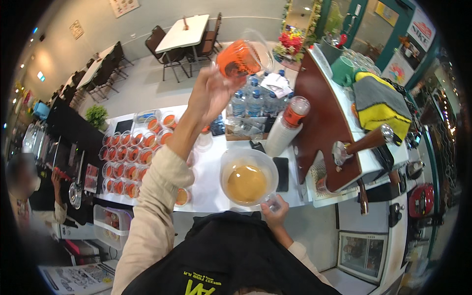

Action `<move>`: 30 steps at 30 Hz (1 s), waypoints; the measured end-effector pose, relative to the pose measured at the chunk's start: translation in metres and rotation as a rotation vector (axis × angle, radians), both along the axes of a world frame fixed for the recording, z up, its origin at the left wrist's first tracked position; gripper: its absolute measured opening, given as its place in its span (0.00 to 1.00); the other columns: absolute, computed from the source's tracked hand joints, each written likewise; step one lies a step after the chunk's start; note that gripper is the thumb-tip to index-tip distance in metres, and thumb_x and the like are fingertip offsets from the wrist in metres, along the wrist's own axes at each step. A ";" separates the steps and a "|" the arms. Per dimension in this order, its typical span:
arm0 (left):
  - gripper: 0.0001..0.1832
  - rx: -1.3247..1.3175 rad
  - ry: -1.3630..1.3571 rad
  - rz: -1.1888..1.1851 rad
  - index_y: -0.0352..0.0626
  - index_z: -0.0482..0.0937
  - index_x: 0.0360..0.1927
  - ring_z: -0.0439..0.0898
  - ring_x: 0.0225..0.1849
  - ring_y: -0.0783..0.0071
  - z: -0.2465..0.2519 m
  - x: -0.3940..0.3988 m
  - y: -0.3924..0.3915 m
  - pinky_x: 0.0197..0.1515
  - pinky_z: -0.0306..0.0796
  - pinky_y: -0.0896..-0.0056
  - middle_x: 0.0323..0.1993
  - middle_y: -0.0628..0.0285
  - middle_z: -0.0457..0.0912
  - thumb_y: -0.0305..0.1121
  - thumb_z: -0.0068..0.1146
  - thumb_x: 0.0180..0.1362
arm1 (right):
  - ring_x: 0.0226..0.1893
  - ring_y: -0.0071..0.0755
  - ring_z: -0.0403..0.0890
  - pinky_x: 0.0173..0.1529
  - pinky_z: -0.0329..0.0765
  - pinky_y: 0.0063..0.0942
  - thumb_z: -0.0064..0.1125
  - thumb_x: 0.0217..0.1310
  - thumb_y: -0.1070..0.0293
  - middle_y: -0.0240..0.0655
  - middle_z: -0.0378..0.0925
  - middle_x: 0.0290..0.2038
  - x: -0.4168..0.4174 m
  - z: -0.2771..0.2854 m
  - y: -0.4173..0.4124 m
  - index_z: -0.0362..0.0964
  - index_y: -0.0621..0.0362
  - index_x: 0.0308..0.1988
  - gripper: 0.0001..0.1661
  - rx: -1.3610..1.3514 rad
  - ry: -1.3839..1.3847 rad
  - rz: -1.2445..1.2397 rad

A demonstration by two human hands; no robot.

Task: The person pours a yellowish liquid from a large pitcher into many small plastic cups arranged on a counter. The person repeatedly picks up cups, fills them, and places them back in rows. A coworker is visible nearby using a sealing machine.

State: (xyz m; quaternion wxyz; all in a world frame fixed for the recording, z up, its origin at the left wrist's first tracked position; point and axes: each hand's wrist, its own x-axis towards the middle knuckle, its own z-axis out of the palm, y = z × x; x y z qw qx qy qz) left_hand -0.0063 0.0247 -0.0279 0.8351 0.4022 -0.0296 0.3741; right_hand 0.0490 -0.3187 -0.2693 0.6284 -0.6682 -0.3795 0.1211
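Note:
My left hand (215, 94) is raised above the far side of the white table (206, 180), shut on a clear plastic cup (239, 61) with an orange print. The cup is tilted and slightly blurred, its rim towards the right. My right hand (276, 212) grips the handle of a translucent plastic jug (223, 171) at the table's near edge. Brown liquid (247, 184) lies in the jug. Left of the jug, several orange-printed cups (125, 153) stand in rows, some plainly with light brown contents. My left sleeve hides part of these rows.
A tall stack of cups (282, 134) leans right of the jug, beside a dark phone (281, 175). Several water bottles (254, 99) stand behind. A brown counter side (317, 99) bounds the right, with a wooden-handled portafilter (368, 142) overhanging. Another person (44, 199) is at far left.

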 end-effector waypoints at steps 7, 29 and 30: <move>0.41 -0.273 0.047 -0.211 0.35 0.65 0.74 0.80 0.59 0.51 -0.090 -0.135 -0.049 0.56 0.83 0.52 0.66 0.46 0.75 0.46 0.66 0.63 | 0.24 0.24 0.74 0.31 0.71 0.27 0.79 0.56 0.52 0.30 0.75 0.23 0.001 -0.008 -0.003 0.73 0.61 0.31 0.27 0.001 0.049 0.019; 0.61 0.416 0.608 0.544 0.26 0.56 0.78 0.80 0.65 0.61 -0.236 -0.199 -0.190 0.71 0.71 0.60 0.62 0.45 0.79 0.47 0.83 0.51 | 0.18 0.20 0.65 0.24 0.62 0.23 0.71 0.67 0.65 0.26 0.68 0.23 0.011 0.069 -0.057 0.68 0.57 0.29 0.19 -0.026 0.586 -0.069; 0.60 0.482 0.545 0.504 0.29 0.56 0.78 0.79 0.66 0.62 -0.229 -0.199 -0.187 0.72 0.70 0.58 0.64 0.47 0.78 0.39 0.85 0.49 | 0.18 0.20 0.65 0.24 0.61 0.23 0.72 0.67 0.65 0.26 0.68 0.22 0.012 0.074 -0.067 0.68 0.56 0.29 0.19 -0.025 0.594 -0.086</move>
